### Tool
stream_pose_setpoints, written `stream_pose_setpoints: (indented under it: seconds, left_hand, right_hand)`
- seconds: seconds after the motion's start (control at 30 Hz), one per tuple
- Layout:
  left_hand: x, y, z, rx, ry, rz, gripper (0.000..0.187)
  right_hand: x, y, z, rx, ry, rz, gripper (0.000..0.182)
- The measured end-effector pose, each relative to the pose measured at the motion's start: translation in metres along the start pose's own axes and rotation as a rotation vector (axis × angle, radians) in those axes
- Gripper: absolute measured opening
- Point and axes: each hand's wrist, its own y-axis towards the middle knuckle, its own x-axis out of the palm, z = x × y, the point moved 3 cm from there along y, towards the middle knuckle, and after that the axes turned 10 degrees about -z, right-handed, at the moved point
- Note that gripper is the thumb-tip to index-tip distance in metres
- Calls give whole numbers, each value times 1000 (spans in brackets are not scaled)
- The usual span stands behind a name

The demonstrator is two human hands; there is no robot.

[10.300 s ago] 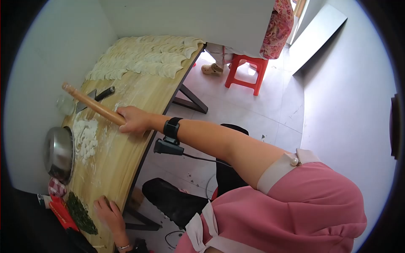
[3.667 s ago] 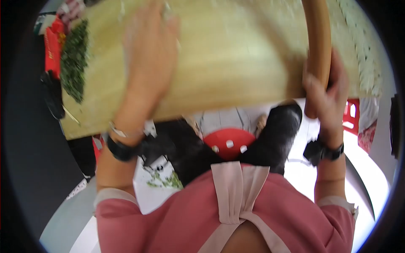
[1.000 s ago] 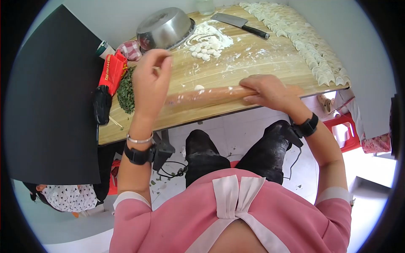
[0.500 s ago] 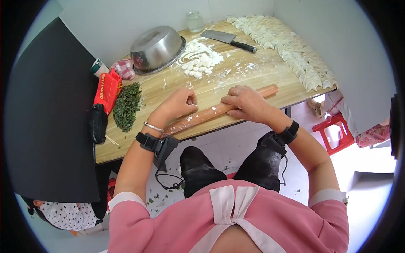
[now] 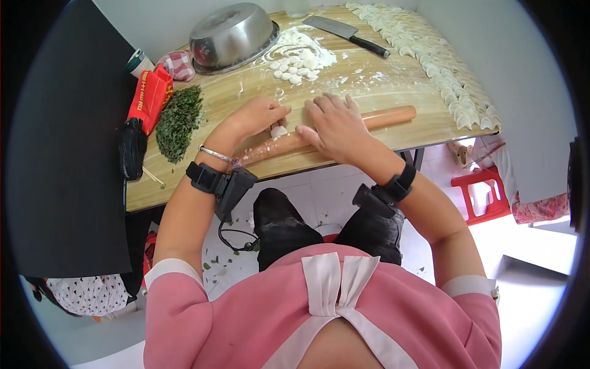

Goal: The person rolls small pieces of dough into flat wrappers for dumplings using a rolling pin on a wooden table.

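Observation:
My left hand (image 5: 261,117) is closed with its fingertips on a small piece of white dough (image 5: 278,131), at the far side of a long wooden rolling pin (image 5: 390,117). My right hand (image 5: 335,128) lies flat on top of the pin, fingers spread and dusted with flour. The pin lies slanted near the front edge of the wooden table (image 5: 239,92), its left part specked with flour. Beyond my hands, several small dough pieces (image 5: 295,69) sit beside a patch of loose flour (image 5: 307,46).
An upturned metal bowl (image 5: 230,37), chopped greens (image 5: 178,123) and a red bag (image 5: 147,95) are at the left. A cleaver (image 5: 344,32) lies at the back. Rows of dumplings (image 5: 452,80) line the right side. A red stool (image 5: 482,194) stands on the floor.
My right hand has opened flat and moved left along the pin. The dough piece now shows under my left fingertips. The view has shifted, so the table things sit higher.

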Motion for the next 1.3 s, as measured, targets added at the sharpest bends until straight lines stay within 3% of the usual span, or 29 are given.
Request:
stream_pose_setpoints:
  seconds: [0.1,0.17,0.3,0.4,0.57,0.73,0.83,0.9,0.97,1.1,1.17,1.3]
  left_hand:
    - [-5,5,-3,2,74,-47,47]
    - [-9,7,-3,32,131,-55,45]
    - [-12,9,0,78,298,-7,41]
    - [-16,7,7,57,375,-25,35]
    - [-12,4,-3,111,336,-49,26]
    - [-4,-4,-4,163,350,-66,17]
    - [2,-6,-13,169,195,8,16]
    - [9,-18,-13,42,-175,173,16]
    - [13,-20,-17,40,-40,173,16]
    - [10,-22,-14,0,132,157,25]
    - [4,-18,-13,-22,150,158,29]
    - [3,-12,-12,-14,46,196,39]
  right_hand:
    - [10,26,9,130,-51,-121,46]
    - [14,43,13,197,53,-177,36]
    - [25,74,20,184,83,-168,28]
    - [23,83,23,203,156,-36,25]
    - [19,51,13,224,142,88,35]
    - [8,4,-10,179,7,72,47]
    - [0,-27,-20,146,4,58,52]
    - [-1,-35,-21,122,-4,25,54]
    - [-2,-40,-22,100,-16,35,56]
    - [2,-13,-13,116,34,-17,56]
    - [5,10,-7,192,9,-197,56]
    - [20,45,8,122,-59,-64,55]
